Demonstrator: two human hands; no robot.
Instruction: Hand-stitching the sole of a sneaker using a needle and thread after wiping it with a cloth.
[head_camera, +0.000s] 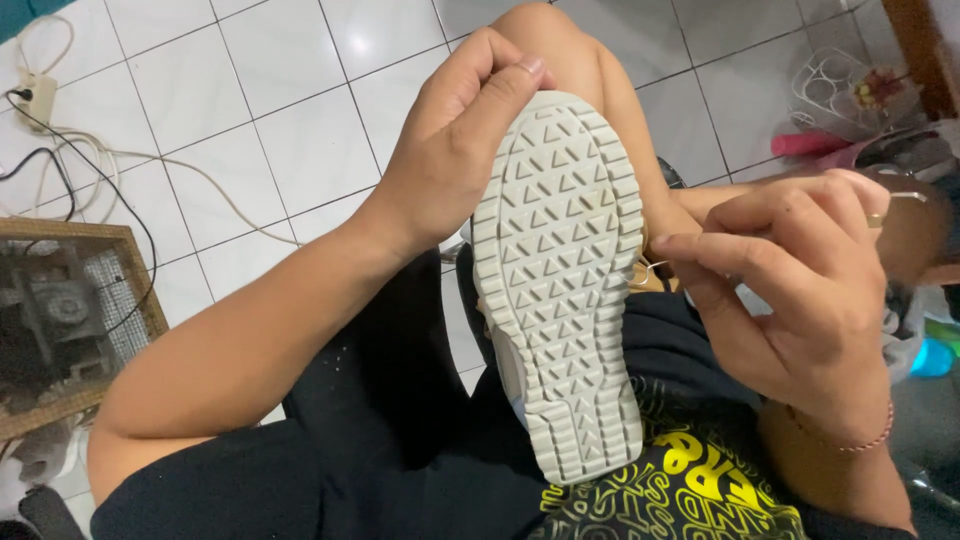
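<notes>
A pale grey shoe (560, 280) is held sole-up over my lap, its triangle-patterned tread facing me. My left hand (450, 150) grips the toe end, thumb pressed on the sole's top edge. My right hand (800, 270) is beside the shoe's right edge, fingertips pinched on a thin pale thread (650, 268) that runs to the shoe's side. A ring and a thin bracelet show on that hand. Whether a needle is between the fingers cannot be seen. The shoe's upper is hidden.
White floor tiles (250, 130) lie beyond my knee. A wood-framed mesh box (70, 320) with a machine inside stands at the left, near cables and a socket (35, 95). Cluttered pink and white items (850, 110) sit at the upper right.
</notes>
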